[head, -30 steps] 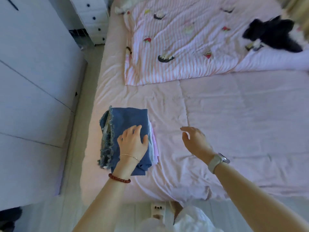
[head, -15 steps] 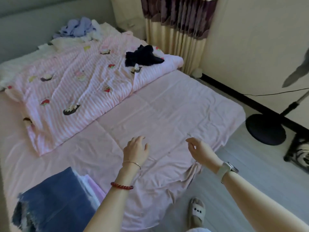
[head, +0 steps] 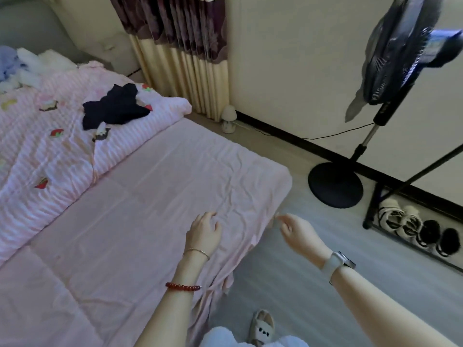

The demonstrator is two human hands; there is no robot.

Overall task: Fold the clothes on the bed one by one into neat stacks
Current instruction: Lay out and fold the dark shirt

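Observation:
A crumpled black garment [head: 115,108] lies on the pink striped quilt [head: 50,156] at the far side of the bed. More loose clothes, blue and white [head: 22,66], are heaped at the head of the bed, top left. My left hand [head: 204,232] hovers over the pink sheet [head: 140,209] near the bed's foot corner, fingers relaxed and holding nothing. My right hand [head: 299,231] hangs beyond the bed's edge over the floor, fingers loosely curled and empty. The folded stack is out of view.
A standing fan [head: 390,71] with a round black base [head: 335,185] stands on the floor to the right. A low black rack with several shoes [head: 416,225] lines the wall. Curtains [head: 180,53] hang behind the bed. My slipper [head: 261,326] is by the bed.
My view has swung right, away from the folded denim stack, which has left the frame. My left hand lifted off the stack; both hands now float near the bed's foot corner.

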